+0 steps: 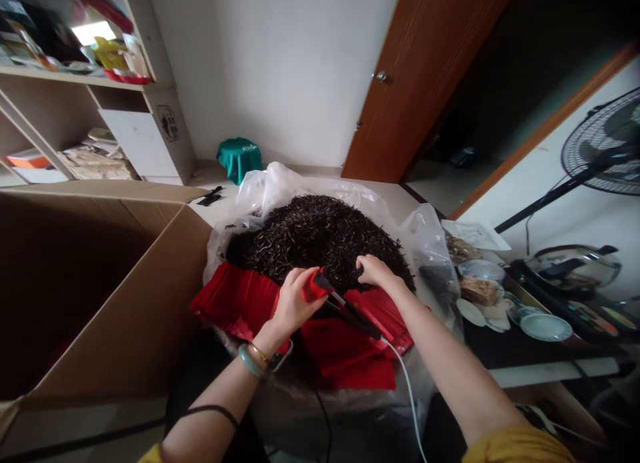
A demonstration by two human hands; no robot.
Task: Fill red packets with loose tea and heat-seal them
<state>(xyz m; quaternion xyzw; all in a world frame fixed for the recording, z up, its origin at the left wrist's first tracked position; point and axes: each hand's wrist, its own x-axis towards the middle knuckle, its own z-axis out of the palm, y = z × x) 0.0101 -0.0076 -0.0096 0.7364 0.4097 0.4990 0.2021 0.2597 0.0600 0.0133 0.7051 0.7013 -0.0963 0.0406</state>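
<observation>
My left hand (296,303) is closed around a small red packet (314,285), held tilted with its dark open end to the right. Over the heap of dark, twisted dried tea leaves (310,236), my right hand (375,271) has its fingers curled in a pinch, with some dark leaf between the tips. The heap lies in a large clear plastic bag (270,186). Flat red packets (240,299) are stacked at its front left, and more red packets (350,363) lie at the front. Below my hands rests a slim black clamp-like tool (363,321) with a white cord.
An open cardboard box (125,316) stands at the left. To the right, a dark table (515,349) carries lidded containers (481,273) and a glass-lidded pan (575,266). Behind are a green-covered stool (240,157), a brown door (415,69) and a fan (607,139).
</observation>
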